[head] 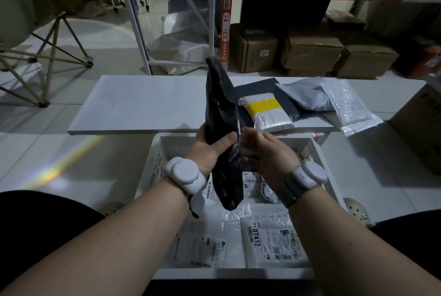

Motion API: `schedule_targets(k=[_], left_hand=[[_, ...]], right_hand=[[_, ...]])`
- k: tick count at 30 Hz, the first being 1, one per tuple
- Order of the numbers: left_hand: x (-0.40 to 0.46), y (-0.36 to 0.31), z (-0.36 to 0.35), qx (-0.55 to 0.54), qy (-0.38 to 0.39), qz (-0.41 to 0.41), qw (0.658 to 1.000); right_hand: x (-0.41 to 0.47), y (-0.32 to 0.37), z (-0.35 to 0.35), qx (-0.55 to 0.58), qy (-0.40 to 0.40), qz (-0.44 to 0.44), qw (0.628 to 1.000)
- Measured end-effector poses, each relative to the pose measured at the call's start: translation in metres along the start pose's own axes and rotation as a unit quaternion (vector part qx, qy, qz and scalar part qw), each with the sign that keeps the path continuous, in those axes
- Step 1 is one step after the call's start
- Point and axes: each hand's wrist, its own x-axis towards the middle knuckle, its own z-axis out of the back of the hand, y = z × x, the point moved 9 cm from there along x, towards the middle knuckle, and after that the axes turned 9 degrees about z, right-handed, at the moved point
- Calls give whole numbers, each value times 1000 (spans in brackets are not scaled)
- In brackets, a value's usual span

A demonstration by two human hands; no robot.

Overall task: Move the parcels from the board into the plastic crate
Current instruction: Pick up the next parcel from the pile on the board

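Left hand (210,150) gripped black parcel (222,114) upright above crate (319,152); right hand (267,152) relaxed, touching it. Next: lower in; 4 remained beyond crate.

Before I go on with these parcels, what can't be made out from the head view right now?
- Right hand grip: the black parcel, held by the left hand, hides its fingertips.
- Crate contents: both forearms and the black parcel cover much of them.
- Flat dark parcel on the board: other parcels overlap it.
- Label print: mostly too small and dim.
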Motion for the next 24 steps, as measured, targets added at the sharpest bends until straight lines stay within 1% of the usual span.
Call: schedule_targets(k=[3,4,6,8,10,11,13,15,17,20,24], left_hand=[[2,6,4,-42,-9,34,998],[2,7,3,-57,1,48,997],[7,19,-6,-80,62,96,990],[4,25,-13,-88,93,132,983],[2,23,-10,-81,70,137,985],[3,24,-14,-79,97,145,982],[4,29,-21,-78,129,157,976],[9,32,-17,-86,118,160,976],[10,35,-14,-86,115,171,975],[7,38,-4,-64,105,188,975],[14,37,11,-45,86,181,979]], right_hand=[[0,6,1,2,7,12,1000],[0,7,2,8,4,14,1000],[2,8,5,27,-15,18,999],[5,10,16,-22,-60,34,997],[10,6,34,-104,-103,38,988],[12,0,41,-127,-112,27,985],[11,-17,45,-119,-96,-33,988],[7,-37,41,-55,-60,-108,991],[4,-46,33,5,-24,-142,990],[4,-45,33,24,1,-134,991],[7,-41,50,-28,-43,-103,993]])
